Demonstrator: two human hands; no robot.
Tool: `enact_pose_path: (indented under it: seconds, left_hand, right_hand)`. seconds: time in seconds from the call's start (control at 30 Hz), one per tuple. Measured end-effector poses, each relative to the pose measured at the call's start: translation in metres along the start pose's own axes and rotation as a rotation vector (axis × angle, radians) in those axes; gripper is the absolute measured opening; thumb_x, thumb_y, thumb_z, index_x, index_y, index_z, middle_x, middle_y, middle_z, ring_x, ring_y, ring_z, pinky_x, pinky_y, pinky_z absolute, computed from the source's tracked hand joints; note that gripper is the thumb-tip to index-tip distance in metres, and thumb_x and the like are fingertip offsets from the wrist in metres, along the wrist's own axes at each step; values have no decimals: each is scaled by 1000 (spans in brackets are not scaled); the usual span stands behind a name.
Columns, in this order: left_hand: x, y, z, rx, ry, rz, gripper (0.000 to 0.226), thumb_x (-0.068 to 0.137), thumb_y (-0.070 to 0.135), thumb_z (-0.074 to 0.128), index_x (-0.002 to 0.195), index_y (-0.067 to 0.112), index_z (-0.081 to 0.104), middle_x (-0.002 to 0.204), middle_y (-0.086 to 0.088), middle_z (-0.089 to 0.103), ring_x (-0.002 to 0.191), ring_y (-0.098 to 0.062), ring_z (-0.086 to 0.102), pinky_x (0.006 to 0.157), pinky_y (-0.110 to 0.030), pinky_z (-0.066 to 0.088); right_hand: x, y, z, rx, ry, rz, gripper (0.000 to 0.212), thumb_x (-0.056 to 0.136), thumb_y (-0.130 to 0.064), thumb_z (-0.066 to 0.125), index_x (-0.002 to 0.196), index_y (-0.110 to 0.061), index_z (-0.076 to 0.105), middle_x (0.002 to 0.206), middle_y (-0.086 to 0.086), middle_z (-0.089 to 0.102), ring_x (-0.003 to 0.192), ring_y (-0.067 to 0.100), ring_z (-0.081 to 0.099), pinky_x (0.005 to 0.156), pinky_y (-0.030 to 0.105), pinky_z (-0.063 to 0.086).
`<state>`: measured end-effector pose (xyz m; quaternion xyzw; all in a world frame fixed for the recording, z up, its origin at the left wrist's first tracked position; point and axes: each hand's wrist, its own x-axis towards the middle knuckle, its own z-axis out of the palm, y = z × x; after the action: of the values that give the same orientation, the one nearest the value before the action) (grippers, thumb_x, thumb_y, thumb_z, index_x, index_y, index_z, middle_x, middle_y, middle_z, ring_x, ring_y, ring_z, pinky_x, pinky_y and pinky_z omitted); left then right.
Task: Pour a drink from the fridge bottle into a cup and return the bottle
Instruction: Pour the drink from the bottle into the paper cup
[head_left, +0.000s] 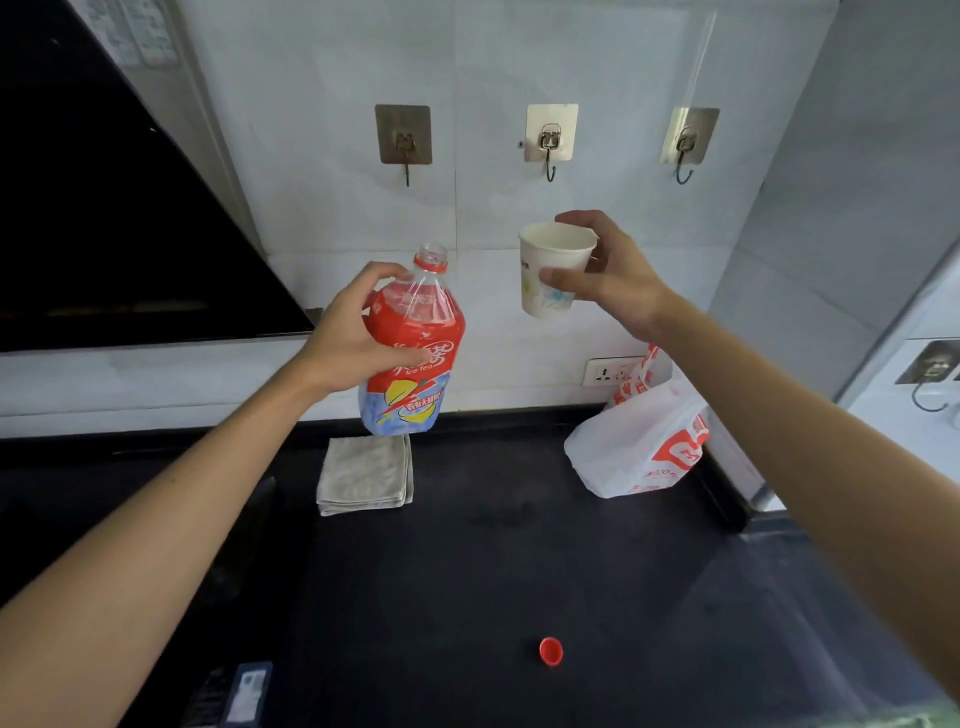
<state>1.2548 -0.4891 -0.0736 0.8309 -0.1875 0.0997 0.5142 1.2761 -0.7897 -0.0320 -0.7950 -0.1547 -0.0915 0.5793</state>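
My left hand (345, 338) grips an ice tea bottle (415, 358) with a red and blue label, held upright above the black counter (467, 571). Its neck is uncapped. To its right, at about the same height, my right hand (608, 275) holds a white paper cup (545, 275) upright, thumb in front and fingers behind. The cup's inside looks white; I cannot tell if liquid is in it. The bottle's red cap (550, 650) lies on the counter near the front, open side up.
A folded grey cloth (366, 475) lies under the bottle. A white and red plastic bag (639, 447) sits at the counter's right back. A wall socket (608, 371), three hooks (550, 140) and a black range hood (104, 208) are on the wall.
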Motion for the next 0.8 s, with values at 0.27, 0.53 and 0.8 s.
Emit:
enact_pose_path:
  seconds: [0.27,0.53,0.8]
  left_hand:
    - [-29,-20,-1,-23,-2,-42,75,64,2,91,123,24,51,108,20,62,96,7,65,68,-16,57]
    - [-55,-48,1,36,-61,-101,75,63,16,93,121,35,49,108,20,62,96,8,64,68,-15,58]
    - [-90,-89,17,6,-126,-172,77,61,16,95,122,32,49,120,12,63,108,-11,66,80,-31,62]
  right_hand:
    - [-7,22,17,-71,-22,17,63,80,-12,81,132,-20,47,120,8,59,106,19,59,87,25,53]
    - [-27,56,48,-49,-39,58,62,78,-7,81,128,-23,47,118,-3,57,112,17,56,79,19,54]
    - [-62,112,88,24,-71,172,64,77,-2,81,129,-18,47,116,-8,56,109,15,55,83,23,53]
